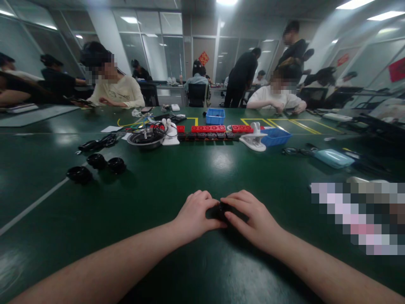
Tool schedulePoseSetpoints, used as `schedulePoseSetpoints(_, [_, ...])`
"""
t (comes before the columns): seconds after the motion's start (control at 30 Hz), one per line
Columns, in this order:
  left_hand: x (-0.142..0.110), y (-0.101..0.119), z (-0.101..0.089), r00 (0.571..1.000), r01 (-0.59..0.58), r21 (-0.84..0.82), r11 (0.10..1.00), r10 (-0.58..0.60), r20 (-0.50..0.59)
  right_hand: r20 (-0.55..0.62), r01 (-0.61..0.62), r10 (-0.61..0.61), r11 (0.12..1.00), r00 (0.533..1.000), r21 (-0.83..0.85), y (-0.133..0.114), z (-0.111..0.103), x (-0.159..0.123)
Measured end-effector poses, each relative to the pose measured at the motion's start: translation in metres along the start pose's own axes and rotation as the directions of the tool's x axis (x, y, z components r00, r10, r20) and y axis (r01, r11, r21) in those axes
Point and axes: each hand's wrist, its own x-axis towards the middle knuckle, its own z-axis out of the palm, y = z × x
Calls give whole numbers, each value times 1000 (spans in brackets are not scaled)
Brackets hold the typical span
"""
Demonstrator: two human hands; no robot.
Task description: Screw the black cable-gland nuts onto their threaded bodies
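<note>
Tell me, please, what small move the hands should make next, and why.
I would probably steady the small black part before moving it: the left hand and right hand meet around it, low over the green table, and they hide much of it, so I cannot tell how firm the hold is.

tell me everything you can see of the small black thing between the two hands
The small black piece is mostly hidden by fingers; the part that shows is dark, faintly glossy, perhaps plastic. It sits between the left hand and right hand, whose fingertips seem to touch it, at or just above the green tabletop. Its full shape, parts and tilt can't be made out.
</note>
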Motion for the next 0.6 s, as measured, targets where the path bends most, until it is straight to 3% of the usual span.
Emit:
schedulePoseSetpoints(0.33, [0, 2, -1, 1000, 11, -8, 1000, -11, -11, 100, 143, -143, 990, 985, 9, -13, -2, 3])
schedulePoseSetpoints(0.6, [0, 3, 0, 1000, 3, -11, 1000, -3, -19, 182, 112, -111, 994, 977, 5, -22, -9, 3])
